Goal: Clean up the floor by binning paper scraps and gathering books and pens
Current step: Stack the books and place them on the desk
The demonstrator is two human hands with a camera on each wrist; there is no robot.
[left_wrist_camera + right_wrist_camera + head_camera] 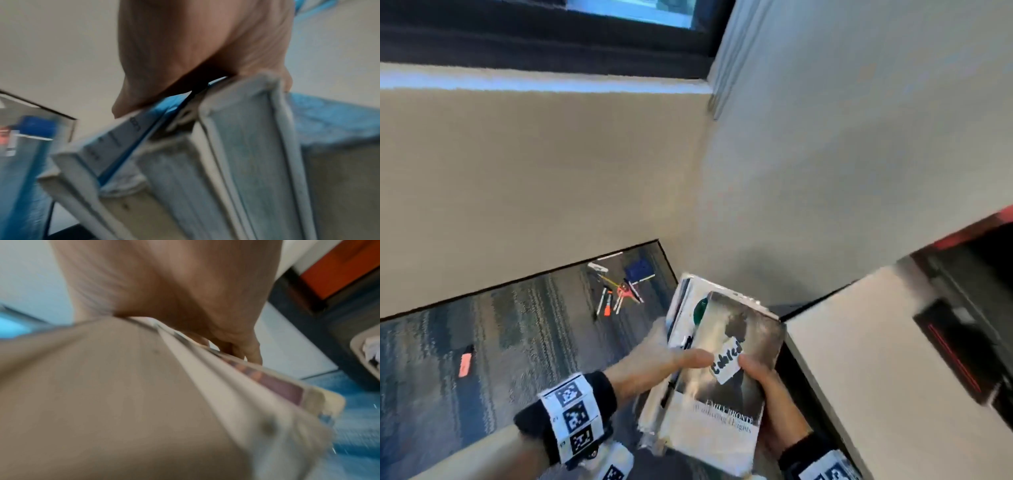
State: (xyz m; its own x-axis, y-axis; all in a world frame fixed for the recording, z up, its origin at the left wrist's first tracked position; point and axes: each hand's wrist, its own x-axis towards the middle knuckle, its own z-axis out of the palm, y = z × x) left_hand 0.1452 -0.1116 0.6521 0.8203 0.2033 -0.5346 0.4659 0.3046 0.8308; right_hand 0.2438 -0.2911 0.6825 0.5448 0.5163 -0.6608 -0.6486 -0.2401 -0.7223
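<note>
stack of books (717,370), wuthering heights on top, gripped from both sides by left hand (654,365) and right hand (774,401), near white cabinet (887,359); pens (616,294) scattered on far carpet (517,335).

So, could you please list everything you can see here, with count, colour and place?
Books: a stack, count unclear, pale covers, top one grey with a white label, held in both hands.
Pens: several, white, black and orange, on the carpet in the far corner.
Blue book: one, beside the pens.
Orange item: one, on the carpet at left; too blurred to name.
Surface: one, white, at right.
Bin: one, beige, paper inside, right wrist view.
Left hand: grips the stack.
Right hand: grips the stack.
</note>
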